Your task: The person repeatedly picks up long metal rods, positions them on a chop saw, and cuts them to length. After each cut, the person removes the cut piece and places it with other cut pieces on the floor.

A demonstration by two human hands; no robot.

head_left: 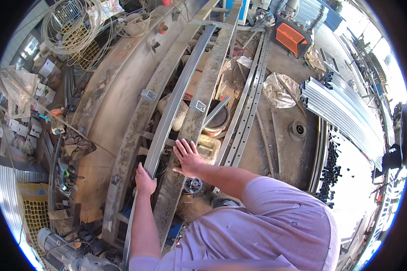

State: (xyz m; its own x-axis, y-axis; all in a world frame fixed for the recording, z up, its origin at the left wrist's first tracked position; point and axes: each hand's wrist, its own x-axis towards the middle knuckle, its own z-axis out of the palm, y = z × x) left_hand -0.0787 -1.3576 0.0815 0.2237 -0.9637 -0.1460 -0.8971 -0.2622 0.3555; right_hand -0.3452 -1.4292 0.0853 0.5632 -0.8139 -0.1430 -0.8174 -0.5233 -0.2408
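Note:
A long grey metal bar [176, 97] with lengthwise grooves lies along a heavy, dirty steel frame, between its two long rails. My left hand [145, 181] is closed around the near part of this bar, fingers at its left edge and thumb at its right. The bar's underside is hidden there. To the right, my right hand [188, 158] is spread flat over the frame's right rail [205, 86], holding nothing. Two short pieces of square tube, one on the left rail [148, 94] and one on the right rail [198, 105], sit farther along.
Right of the frame run perforated metal strips [248, 106], near a round bucket [217, 121] and a yellowish container [208, 149]. A toothed wheel [298, 129] lies on the floor. Stacked silvery profiles [343, 117] are at the right. Coiled wire [79, 34] hangs far left.

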